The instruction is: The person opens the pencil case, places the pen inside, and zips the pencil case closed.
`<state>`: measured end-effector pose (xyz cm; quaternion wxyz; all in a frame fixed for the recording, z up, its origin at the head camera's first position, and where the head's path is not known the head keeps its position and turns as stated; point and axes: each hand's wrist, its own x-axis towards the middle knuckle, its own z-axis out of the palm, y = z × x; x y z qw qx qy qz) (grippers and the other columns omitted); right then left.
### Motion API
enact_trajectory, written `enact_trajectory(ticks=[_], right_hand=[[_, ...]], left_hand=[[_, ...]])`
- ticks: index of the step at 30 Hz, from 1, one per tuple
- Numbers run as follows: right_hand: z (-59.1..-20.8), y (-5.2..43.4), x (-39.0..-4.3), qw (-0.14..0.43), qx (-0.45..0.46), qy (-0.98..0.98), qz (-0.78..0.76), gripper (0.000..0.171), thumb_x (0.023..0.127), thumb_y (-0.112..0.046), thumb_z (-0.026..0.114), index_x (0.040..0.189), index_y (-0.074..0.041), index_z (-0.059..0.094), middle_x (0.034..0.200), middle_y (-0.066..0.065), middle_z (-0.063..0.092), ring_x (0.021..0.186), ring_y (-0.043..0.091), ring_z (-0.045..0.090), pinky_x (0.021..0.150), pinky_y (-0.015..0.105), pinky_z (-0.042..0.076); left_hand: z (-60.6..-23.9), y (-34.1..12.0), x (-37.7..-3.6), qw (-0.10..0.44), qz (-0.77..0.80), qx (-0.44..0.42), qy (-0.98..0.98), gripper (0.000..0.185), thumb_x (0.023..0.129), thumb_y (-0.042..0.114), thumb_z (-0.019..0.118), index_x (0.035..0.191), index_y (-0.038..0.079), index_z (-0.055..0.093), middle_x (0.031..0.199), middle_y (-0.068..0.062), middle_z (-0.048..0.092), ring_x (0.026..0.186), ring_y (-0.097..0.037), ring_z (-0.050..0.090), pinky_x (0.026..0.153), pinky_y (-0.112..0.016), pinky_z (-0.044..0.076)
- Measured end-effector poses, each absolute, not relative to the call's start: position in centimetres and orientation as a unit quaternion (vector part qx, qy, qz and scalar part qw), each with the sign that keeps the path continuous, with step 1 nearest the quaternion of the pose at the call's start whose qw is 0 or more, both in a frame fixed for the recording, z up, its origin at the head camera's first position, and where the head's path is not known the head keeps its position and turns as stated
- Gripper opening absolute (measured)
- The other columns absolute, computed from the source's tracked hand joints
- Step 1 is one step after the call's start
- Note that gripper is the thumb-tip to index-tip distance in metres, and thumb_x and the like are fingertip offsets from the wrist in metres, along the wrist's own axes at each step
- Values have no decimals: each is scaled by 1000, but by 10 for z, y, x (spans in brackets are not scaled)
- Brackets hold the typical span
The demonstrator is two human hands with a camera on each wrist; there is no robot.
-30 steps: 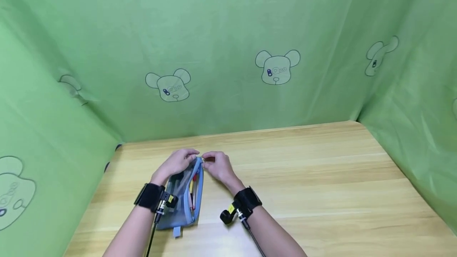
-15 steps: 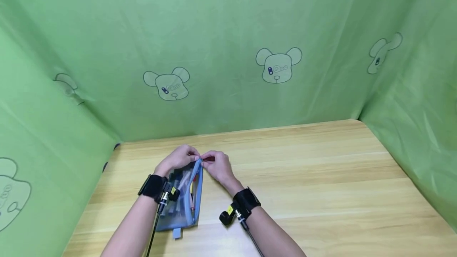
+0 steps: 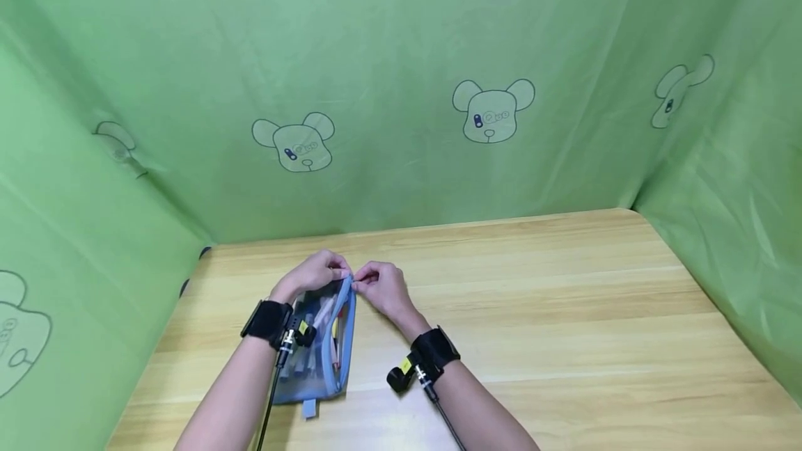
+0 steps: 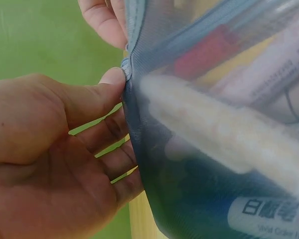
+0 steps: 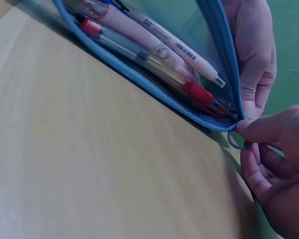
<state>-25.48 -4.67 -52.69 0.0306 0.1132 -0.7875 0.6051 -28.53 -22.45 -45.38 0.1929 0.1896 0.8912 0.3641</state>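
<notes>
Where the wooden table [image 3: 564, 312] came nearest the person, two bare forearms reached forward, each wrist wrapped in a black strap carrying a small camera. Between them a blue mesh pencil pouch [image 3: 319, 357] lay on the pale planks near the table's left side, its long axis running away from the person and its zipper open along the top. Pens [image 5: 154, 62] showed through the mesh, among them a red-tipped one and a pale one with printed lettering; a white marker with blue characters lay close to the left wrist camera.

At the pouch's far end the hands met. The left hand [image 3: 310, 275] pinched the pouch's corner, thumb pressed on the mesh seam and fingers curled behind it. The right hand [image 3: 379, 287] pinched the small blue ring of the zipper pull [image 5: 236, 140] between thumb and forefinger, just beside the left thumb.

Beyond the hands, the light wood grain ran bare to the back edge and the rounded right corner. Green cloth [image 3: 401, 54] printed with outlined bear heads rose behind the table and closed in on both sides.
</notes>
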Motion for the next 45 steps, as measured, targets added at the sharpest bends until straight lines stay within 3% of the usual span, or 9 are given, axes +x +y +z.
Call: enact_trajectory(ticks=[8,19,32,45], right_hand=[[-526,-41,-253,14,121,-787,605,8,84,3,80,84,-4,74,78,2,72,69,8,67,67,20,59],[-528,-39,-242,9,159,-792,589,9,85,6,75,84,-3,73,78,0,70,69,5,64,67,19,59],[-535,-46,-213,0,232,-783,577,11,85,3,77,82,-5,72,77,-1,71,68,-1,64,66,17,58],[-524,-42,-179,-51,292,-767,568,14,85,6,77,82,-6,72,77,-6,69,67,-4,60,65,17,58]], left_hand=[[-457,-220,-289,203,369,186,888,18,102,0,55,100,-10,70,91,-14,68,82,-23,60,75,-29,48],[-465,-216,-295,170,359,201,895,16,100,-2,57,95,-8,70,87,-11,67,82,-22,59,76,-29,47],[-468,-223,-297,160,365,176,900,15,101,0,58,98,-8,69,88,-12,68,81,-19,58,76,-29,47],[-467,-222,-304,154,367,172,901,15,102,2,57,97,-6,69,89,-11,67,81,-21,58,74,-29,47]])
